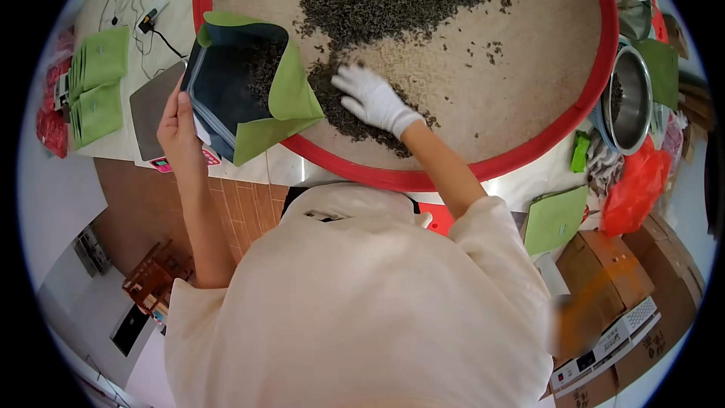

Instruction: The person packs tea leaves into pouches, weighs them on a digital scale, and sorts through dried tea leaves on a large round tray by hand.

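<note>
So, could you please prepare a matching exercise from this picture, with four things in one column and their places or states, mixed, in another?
Things
1. The left hand
2. The right hand
3. The green pouch with a dark lining
4. The shiny round metal bowl

Places or states
A. To the right of the large round tray with a red rim
B. Wearing a white glove
C. Bare, holding the pouch
D. Held open, with dark leaf-like bits inside

Right pairs: 1-C, 2-B, 3-D, 4-A
</note>
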